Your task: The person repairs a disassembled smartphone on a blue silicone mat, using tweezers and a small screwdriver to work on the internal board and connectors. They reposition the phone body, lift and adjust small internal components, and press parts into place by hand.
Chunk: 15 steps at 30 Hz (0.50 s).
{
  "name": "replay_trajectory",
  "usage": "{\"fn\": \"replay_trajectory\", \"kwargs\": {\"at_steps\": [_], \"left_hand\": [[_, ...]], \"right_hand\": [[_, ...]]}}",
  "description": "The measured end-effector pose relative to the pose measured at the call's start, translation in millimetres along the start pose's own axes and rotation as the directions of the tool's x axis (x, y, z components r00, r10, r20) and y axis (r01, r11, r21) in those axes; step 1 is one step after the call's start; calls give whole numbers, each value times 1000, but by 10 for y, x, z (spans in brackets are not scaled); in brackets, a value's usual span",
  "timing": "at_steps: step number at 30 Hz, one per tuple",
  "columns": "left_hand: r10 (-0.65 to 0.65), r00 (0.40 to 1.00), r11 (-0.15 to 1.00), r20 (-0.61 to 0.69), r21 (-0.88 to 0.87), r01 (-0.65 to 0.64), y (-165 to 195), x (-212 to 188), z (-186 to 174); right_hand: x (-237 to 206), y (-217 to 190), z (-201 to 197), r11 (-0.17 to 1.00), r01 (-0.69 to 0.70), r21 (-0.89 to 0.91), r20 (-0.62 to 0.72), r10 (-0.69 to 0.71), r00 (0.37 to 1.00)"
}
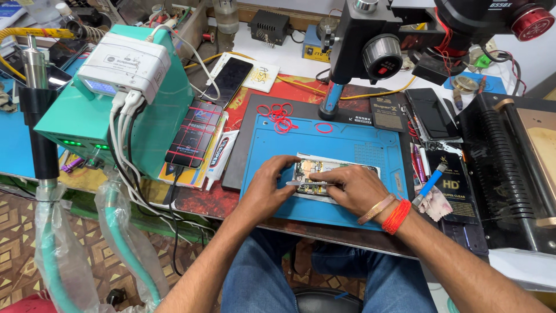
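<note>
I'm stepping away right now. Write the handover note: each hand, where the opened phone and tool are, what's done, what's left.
Left hand: steadies the opened phone at its left end, fingers on its top edge.
Right hand: pinches thin metal tweezers, tips over the exposed board.
Phone lies flat on the blue work mat, under the microscope.
Done: phone is open, its board bare.
Left: work on the board looks unfinished; phone not closed. Red rubber bands lie loose at the mat's top.

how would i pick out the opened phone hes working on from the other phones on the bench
Find the blue work mat in the middle of the bench. The opened phone lies on its near half, between the left hand and right hand. Unlike the dark-screened phones nearby, it shows bare circuitry.
</note>
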<state>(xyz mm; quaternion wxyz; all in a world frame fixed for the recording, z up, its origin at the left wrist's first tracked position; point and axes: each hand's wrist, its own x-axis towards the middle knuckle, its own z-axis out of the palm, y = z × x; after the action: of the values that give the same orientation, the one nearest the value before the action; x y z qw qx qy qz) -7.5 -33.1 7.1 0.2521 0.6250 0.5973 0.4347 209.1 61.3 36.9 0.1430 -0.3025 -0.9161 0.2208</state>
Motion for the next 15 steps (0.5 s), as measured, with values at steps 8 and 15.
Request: {"fn": "replay_trajectory", "kwargs": {"at_steps": [8,15], "left_hand": [[-66,976,997,-207,-55,56,-141,71,-17],[-37,917,954,-397,260,151,-455,369,-366]], "right_hand": [[-2,-2,-39,980,-113,164,8,113,994],[4,71,-57,935,-220,277,-48,242,969]]}}
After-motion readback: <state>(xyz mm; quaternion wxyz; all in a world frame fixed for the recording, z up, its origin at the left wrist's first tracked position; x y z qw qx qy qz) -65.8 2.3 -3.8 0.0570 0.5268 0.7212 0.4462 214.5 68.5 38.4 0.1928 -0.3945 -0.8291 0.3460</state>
